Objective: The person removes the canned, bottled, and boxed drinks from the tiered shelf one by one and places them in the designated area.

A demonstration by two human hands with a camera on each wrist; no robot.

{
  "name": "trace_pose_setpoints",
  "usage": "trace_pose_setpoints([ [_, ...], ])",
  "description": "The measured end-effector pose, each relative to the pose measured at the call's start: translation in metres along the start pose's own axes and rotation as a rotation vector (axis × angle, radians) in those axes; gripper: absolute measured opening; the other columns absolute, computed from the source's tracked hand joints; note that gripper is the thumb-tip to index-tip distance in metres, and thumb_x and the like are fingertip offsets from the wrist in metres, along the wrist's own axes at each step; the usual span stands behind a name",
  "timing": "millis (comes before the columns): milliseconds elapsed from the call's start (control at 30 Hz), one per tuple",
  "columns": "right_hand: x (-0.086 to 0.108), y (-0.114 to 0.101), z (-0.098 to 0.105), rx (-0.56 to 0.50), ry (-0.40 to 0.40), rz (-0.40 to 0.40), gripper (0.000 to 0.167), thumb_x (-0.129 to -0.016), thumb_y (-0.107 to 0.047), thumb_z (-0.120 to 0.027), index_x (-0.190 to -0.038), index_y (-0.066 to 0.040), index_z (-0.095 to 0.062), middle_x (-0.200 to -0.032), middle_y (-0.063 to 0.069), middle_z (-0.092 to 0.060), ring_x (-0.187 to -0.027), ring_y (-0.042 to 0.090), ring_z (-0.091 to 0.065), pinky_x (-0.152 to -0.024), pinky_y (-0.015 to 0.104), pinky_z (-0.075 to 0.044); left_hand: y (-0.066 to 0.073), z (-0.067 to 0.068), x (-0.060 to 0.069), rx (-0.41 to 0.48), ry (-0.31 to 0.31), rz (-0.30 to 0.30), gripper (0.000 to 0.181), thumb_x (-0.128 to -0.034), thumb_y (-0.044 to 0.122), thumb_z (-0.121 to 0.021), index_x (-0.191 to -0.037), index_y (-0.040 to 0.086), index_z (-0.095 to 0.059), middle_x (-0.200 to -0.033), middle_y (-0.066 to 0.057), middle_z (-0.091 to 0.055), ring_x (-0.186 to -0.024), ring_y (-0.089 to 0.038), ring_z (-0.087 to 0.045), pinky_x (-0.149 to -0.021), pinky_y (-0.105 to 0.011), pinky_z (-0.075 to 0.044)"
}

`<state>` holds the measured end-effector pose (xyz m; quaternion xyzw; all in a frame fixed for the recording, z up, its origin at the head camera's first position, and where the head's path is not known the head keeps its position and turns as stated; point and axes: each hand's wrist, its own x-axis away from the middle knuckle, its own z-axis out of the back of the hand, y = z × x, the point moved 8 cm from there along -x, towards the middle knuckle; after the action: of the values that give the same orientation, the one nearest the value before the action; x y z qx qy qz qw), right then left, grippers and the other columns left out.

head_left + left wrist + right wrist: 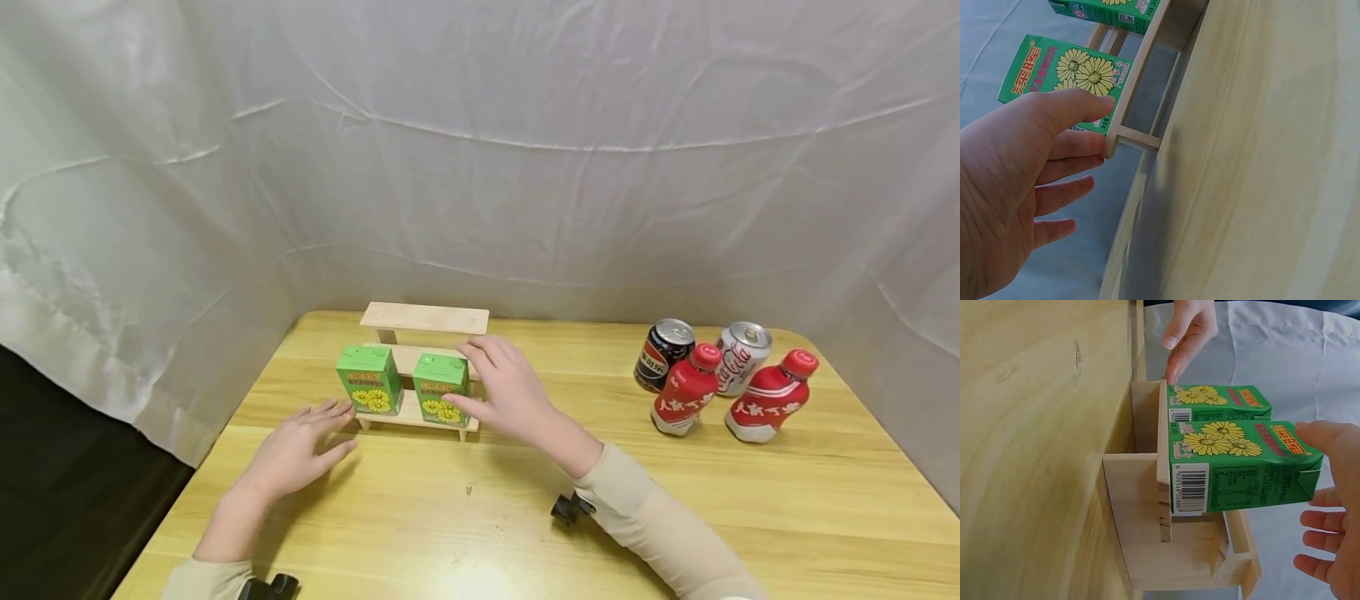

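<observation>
Two green drink cartons with yellow flowers stand upright, side by side, on the bottom step of a small wooden tiered stand (pixel 424 317). My right hand (pixel 513 392) is at the right carton (pixel 1241 481), its thumb against the upper front and its other fingers spread loosely past the top. At the stand's left end, my left hand (pixel 296 446) has its fingers extended by the step's edge, next to the left carton (pixel 370 381). In the left wrist view, the left thumb (pixel 1085 106) lies in front of that carton's lower part.
On the right of the wooden table (pixel 525 533) stand a black Pepsi can (pixel 654 360), a silver Coca-Cola can (pixel 738 367) and two red-capped bottles, one nearer the middle (pixel 684 396), the other farther right (pixel 768 400). Pale cloth (pixel 480 208) hangs behind the table.
</observation>
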<state>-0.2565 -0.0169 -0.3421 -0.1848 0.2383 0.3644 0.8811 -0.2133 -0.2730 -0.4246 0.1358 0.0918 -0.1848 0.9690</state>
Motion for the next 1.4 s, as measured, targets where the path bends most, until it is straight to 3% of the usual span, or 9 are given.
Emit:
trace_pose_setpoints([
  [167,-0.005,-0.001,-0.01,0.0,-0.022,-0.025,0.072,-0.082,-0.056,-0.071,-0.133,-0.008,-0.056,-0.13,0.008,-0.057,-0.122,0.024,-0.053,-0.106,0.044,-0.047,0.0,0.0,0.002,0.002,-0.003,0.003,0.049,-0.0911,0.036,-0.066,-0.13,0.007,-0.062,-0.14,-0.012,-0.057,-0.133,-0.036,-0.051,-0.113,-0.06,-0.035],
  [533,-0.011,-0.001,-0.019,0.009,-0.026,-0.022,0.061,-0.081,-0.052,-0.073,-0.118,-0.006,-0.061,-0.112,0.004,-0.061,-0.103,0.018,-0.055,-0.088,0.032,-0.051,0.0,-0.002,-0.001,-0.002,0.003,0.002,0.051,-0.0906,0.038,-0.067,-0.131,0.008,-0.061,-0.14,-0.011,-0.057,-0.133,-0.034,-0.051,-0.113,-0.058,-0.036],
  [900,-0.015,-0.009,-0.019,-0.044,-0.047,-0.005,0.052,-0.083,-0.05,-0.071,-0.111,-0.007,-0.062,-0.102,0.001,-0.061,-0.093,0.014,-0.052,-0.079,0.027,-0.049,-0.001,0.0,0.0,-0.003,0.016,-0.008,0.05,-0.09,0.036,-0.068,-0.13,0.007,-0.062,-0.139,-0.012,-0.057,-0.132,-0.036,-0.052,-0.112,-0.06,-0.036],
  [1400,-0.009,-0.012,-0.004,-0.056,-0.071,-0.002,0.051,-0.084,-0.049,-0.07,-0.114,-0.008,-0.062,-0.105,0.001,-0.061,-0.093,0.013,-0.053,-0.077,0.026,-0.049,0.0,0.001,0.0,0.011,0.005,-0.003,0.048,-0.0907,0.034,-0.067,-0.13,0.006,-0.062,-0.139,-0.013,-0.057,-0.131,-0.036,-0.052,-0.112,-0.06,-0.036],
])
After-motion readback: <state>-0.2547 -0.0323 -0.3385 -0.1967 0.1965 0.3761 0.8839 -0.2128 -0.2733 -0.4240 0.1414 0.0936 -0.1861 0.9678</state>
